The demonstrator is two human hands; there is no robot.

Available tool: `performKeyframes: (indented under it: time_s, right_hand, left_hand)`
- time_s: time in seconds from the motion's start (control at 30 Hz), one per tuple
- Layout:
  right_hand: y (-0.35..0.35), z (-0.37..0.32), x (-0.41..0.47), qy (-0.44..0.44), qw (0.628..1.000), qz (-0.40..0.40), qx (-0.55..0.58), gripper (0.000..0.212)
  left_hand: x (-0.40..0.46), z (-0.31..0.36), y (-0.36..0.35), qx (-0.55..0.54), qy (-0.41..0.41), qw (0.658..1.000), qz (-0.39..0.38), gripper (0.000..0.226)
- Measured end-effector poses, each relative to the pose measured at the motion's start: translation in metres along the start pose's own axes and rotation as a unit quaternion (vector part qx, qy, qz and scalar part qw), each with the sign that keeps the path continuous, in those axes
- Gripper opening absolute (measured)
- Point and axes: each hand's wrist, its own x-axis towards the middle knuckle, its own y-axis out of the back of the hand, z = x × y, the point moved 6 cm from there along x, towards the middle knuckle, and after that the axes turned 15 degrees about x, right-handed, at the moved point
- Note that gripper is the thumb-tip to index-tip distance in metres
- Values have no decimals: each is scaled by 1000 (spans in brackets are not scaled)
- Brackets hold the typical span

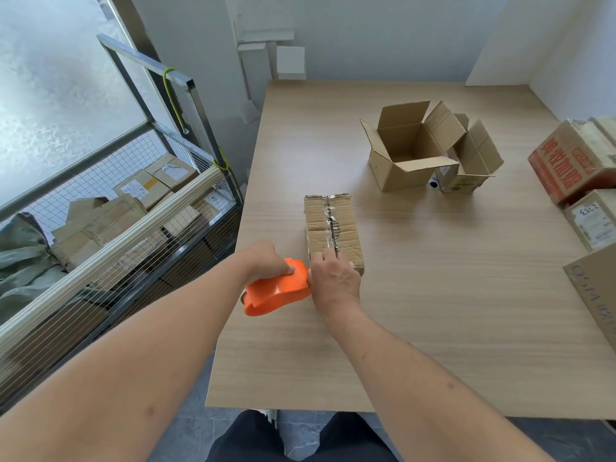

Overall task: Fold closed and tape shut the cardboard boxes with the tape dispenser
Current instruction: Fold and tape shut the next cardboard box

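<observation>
A small closed cardboard box (333,228) lies near the table's left edge, with clear tape running along its top seam. My left hand (266,261) grips the orange tape dispenser (278,288) just in front of the box's near left corner. My right hand (335,278) rests on the box's near end, fingers pressing down on the tape there. Farther back stand an open cardboard box (405,151) with its flaps up and a second open box (470,161) right beside it.
The wooden table (433,295) carries more boxes along its right edge: a red-printed one (573,161), a labelled one (593,221) and a large one (596,295). A wire cage cart (133,208) full of parcels stands close on the left.
</observation>
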Motion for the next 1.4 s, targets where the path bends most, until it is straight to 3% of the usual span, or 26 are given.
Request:
performKeyframes:
  time_s: [0.13, 0.3, 0.37, 0.5, 0.6, 0.7, 0.83, 1.17, 1.33, 1.4]
  right_hand:
    - [0, 1, 0, 3, 1000, 1, -7, 14]
    - [0, 0, -1, 2, 1000, -22, -13, 17]
    - [0, -2, -3, 8, 999, -26, -18, 23]
    - [-1, -6, -6, 22, 998, -34, -45, 30]
    - [-6, -10, -10, 16, 998, -44, -51, 27]
    - [3, -8, -17, 35, 997, 42, -56, 10]
    - [5, 1, -18, 46, 992, 109, -32, 21]
    - [13, 22, -3, 15, 1000, 11, 0, 52]
    - [20, 29, 1, -47, 997, 41, -54, 53]
    - [17, 20, 5, -37, 996, 41, -63, 64]
  left_hand:
    - [-2, 1, -2, -30, 22, 999, -16, 67]
    - [-7, 15, 3, 56, 16, 998, 28, 60]
    - [-12, 25, 8, 114, -9, 992, 54, 49]
    - [-25, 47, 14, 215, -48, 967, 130, 6]
    - [-29, 52, -10, 260, -63, 951, 154, 10]
    - [-20, 43, -30, 248, -50, 956, 151, 12]
    - [-11, 19, -22, 206, -46, 960, 183, 29]
    - [-15, -51, 9, 69, -128, 954, 263, 35]
    - [-27, -86, 25, -33, -168, 923, 343, 35]
    - [-30, -93, 31, -58, -198, 915, 348, 38]
